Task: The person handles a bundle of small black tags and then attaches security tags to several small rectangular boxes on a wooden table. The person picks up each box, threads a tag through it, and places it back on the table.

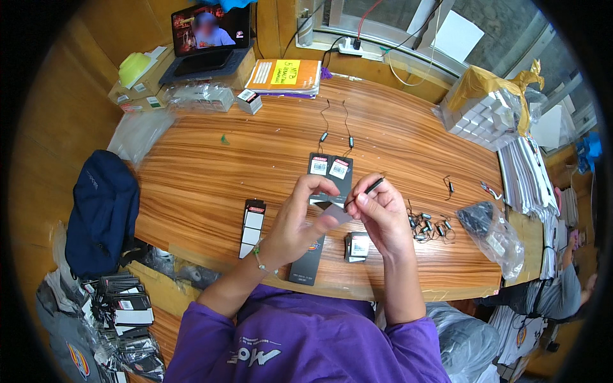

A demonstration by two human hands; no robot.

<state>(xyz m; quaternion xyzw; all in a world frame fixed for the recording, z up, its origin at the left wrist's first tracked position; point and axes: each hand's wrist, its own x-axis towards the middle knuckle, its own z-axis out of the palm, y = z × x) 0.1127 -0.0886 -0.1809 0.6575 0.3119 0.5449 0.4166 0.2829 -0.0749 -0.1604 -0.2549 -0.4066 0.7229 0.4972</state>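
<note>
My left hand point(295, 220) pinches a small dark grey card tag point(340, 214) between thumb and fingers. My right hand point(382, 214) meets it at the tag's edge, fingers closed on a black tag string point(374, 186) whose dark end sticks up past the fingertips. Just beyond my hands lie two dark hang tags with white stickers point(319, 166), their looped strings point(345, 121) stretched away from me. Under my left wrist sits a long dark card point(308, 263), partly covered by the hand. A small stack of stickered tags point(359, 245) rests below my right hand.
Left of my hands is a pile of dark tags with white labels point(252, 228). Loose tag strings point(428, 226) lie to the right, near a plastic bag point(491, 233) and cutters point(490, 189). A navy bag point(102, 210) is at left; a tablet point(211, 32) stands at the back.
</note>
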